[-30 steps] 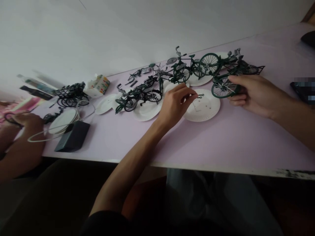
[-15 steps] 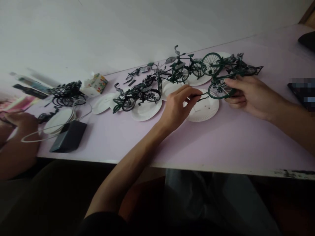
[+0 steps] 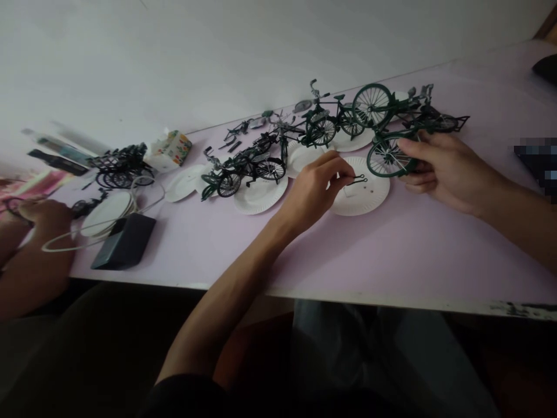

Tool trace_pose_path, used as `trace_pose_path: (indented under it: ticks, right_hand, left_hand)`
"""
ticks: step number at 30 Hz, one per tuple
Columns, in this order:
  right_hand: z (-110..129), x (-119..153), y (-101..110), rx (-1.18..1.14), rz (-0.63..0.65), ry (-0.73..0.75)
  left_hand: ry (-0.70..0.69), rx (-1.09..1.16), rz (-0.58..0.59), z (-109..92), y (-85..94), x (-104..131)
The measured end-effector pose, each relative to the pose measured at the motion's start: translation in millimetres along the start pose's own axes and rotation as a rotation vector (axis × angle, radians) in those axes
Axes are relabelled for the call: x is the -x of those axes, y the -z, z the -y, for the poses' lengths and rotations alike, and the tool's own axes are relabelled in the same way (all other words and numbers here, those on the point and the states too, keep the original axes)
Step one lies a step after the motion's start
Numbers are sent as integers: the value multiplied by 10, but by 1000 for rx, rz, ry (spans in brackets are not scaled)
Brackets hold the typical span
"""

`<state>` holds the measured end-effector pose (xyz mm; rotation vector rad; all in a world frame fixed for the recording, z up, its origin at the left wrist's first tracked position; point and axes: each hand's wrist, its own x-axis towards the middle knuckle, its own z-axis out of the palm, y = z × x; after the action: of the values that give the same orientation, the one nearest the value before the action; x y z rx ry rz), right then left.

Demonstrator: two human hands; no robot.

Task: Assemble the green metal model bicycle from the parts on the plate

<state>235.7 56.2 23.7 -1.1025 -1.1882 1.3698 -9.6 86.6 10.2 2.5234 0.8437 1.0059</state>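
My left hand (image 3: 324,183) pinches a thin dark two-pronged part (image 3: 358,179) with small looped tips. The prongs point right, toward the green wheel, with a small gap between. My right hand (image 3: 435,168) grips a green model bicycle (image 3: 391,155) at its lower spoked wheel, thumb on the near side and fingers behind. Its other wheel (image 3: 373,105) stands up farther back; where its frame ends among the dark parts behind is hard to make out. Beneath the prongs lies a white paper plate (image 3: 369,200) with several tiny pieces on it.
Assembled model bicycles (image 3: 337,116) and a cluster of them (image 3: 243,171) stand along the wall side, partly over more plates (image 3: 261,200). A dark box (image 3: 124,244) with a white cable, a tissue pack (image 3: 174,148) and stacked plates (image 3: 107,215) are leftward. Another person's hand (image 3: 47,217) is far left.
The two-pronged part has come away from the wheel's edge, down and slightly left, in my left hand. My right hand keeps its grip on the model bicycle.
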Motion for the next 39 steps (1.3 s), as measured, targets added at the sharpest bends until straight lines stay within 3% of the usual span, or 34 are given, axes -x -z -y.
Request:
trace_pose_path:
  ticks: [16,22,39]
  right_hand:
    - [-109,36,-26,41,99,-98]
    - [-93,49,-41,21,126,-69]
    - [-58,82,-95,94,135,-51]
  left_hand:
    - [-23,19,26,-76,-64,24]
    - [-85,21,-57,-93,-72,20]
    - [-110,36,-73,-94,-130,22]
